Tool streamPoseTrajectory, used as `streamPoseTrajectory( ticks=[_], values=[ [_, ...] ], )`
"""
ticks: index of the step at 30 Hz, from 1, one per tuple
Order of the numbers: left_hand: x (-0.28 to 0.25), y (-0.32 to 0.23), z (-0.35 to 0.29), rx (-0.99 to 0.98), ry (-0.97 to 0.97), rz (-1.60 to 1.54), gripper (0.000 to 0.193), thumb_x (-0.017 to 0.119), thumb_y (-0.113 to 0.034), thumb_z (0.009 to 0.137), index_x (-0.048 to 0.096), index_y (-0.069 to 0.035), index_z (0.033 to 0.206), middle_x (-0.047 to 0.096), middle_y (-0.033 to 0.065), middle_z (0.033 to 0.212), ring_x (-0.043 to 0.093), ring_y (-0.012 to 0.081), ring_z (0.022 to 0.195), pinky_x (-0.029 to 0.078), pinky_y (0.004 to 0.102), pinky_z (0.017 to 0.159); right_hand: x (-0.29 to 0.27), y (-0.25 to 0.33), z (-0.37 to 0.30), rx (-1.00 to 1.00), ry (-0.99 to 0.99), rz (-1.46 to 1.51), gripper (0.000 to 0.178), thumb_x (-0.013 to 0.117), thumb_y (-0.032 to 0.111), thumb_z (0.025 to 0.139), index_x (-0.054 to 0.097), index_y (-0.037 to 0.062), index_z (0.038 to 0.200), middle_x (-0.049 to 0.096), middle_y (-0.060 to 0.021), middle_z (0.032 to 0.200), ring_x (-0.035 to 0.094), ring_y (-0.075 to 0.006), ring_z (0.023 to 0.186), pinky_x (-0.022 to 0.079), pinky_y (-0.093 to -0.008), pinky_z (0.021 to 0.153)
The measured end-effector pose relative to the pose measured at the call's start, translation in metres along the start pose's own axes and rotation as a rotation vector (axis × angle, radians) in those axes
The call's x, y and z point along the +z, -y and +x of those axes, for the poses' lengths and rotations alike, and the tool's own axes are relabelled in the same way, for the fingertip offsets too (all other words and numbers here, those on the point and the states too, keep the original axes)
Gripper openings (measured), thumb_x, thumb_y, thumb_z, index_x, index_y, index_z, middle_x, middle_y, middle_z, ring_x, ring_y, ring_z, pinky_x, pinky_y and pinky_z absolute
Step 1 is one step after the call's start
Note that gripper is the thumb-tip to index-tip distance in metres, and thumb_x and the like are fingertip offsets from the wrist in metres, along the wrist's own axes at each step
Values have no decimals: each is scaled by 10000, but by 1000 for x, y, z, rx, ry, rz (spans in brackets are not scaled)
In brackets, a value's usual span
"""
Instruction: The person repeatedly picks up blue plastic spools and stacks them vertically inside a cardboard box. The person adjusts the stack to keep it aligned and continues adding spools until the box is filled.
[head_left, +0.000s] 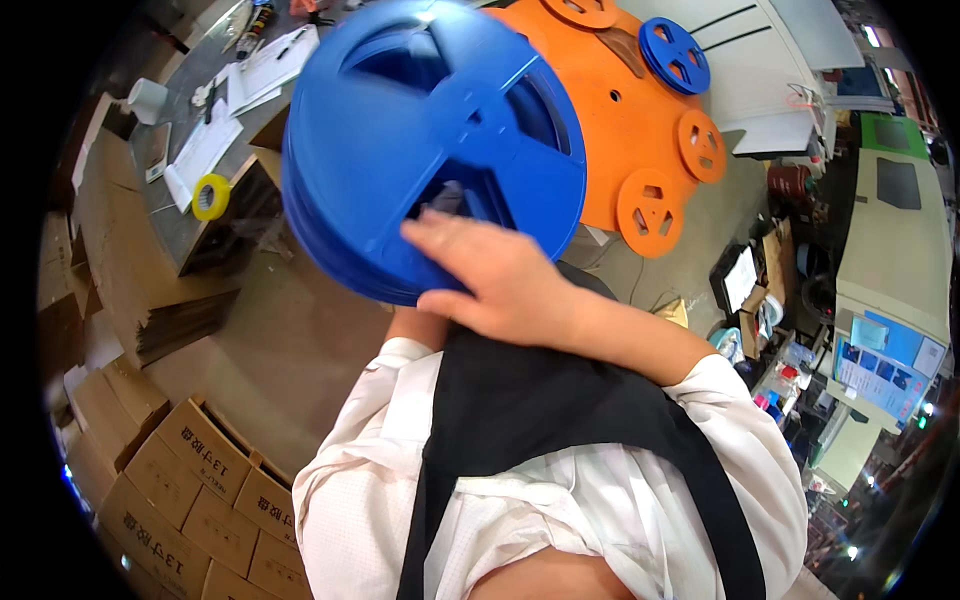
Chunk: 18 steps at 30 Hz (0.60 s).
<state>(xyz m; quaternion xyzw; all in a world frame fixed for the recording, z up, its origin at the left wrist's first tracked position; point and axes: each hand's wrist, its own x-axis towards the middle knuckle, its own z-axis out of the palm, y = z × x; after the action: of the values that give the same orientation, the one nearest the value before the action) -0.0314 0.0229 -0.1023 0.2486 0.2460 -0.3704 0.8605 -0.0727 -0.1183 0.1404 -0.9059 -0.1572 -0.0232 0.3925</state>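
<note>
A stack of large blue plastic reels [385, 165] is held up in front of me, tilted, with wide cut-outs in the top face. My right hand [500, 275] lies over its near edge, fingers at the rim of the nearest cut-out and thumb by the outer rim. Something small and greyish shows inside that cut-out, too blurred to name. My left forearm [418, 326] runs up underneath the reels, and the left hand itself is hidden behind them. Beyond stands an orange, lobed table [600, 110] carrying round orange plates and a smaller-looking blue reel flange [675, 55].
To the left is a grey workbench [180, 85] with papers, a white cup [148, 97] and a yellow tape roll [210, 197]. Cardboard boxes [205, 480] are stacked at lower left. Along the right stand a pale green machine [895, 230] and cluttered shelving.
</note>
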Motion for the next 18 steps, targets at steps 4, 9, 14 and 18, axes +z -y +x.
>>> streamPoseTrajectory(
  ticks=[4, 9, 14, 18],
  values=[
    [-6, 4, -18, -8, -23, 2, 633, 686, -316, 897, 435, -108, 1440, 603, 78, 1264, 598, 212, 1129, 473, 379, 1000, 23, 9, -1, 49, 238, -18, 650, 658, 274, 901, 402, -11, 1426, 479, -239, 1419, 461, -379, 1325, 398, -429, 1089],
    [-18, 8, -35, -3, -50, 7, 631, 682, -318, 901, 434, -109, 1442, 601, 76, 1265, 595, 209, 1129, 471, 376, 998, 26, 19, 5, 17, 289, -57, 676, 673, 311, 892, 408, -50, 1398, 482, -260, 1402, 484, -400, 1295, 403, -432, 1083],
    [-17, 18, -41, -20, -47, 17, 628, 678, -321, 905, 432, -111, 1443, 600, 74, 1266, 593, 205, 1128, 469, 373, 996, 23, 22, 1, -41, 259, -161, 670, 691, 323, 874, 443, -49, 1372, 520, -247, 1364, 518, -384, 1264, 416, -426, 1075],
    [-14, 26, -39, -39, -42, 11, 627, 675, -323, 907, 431, -112, 1445, 598, 72, 1267, 592, 203, 1128, 467, 371, 995, 3, 23, -5, -161, 292, -155, 599, 688, 305, 876, 495, 10, 1360, 558, -184, 1352, 538, -321, 1263, 423, -420, 1081]
  ],
)
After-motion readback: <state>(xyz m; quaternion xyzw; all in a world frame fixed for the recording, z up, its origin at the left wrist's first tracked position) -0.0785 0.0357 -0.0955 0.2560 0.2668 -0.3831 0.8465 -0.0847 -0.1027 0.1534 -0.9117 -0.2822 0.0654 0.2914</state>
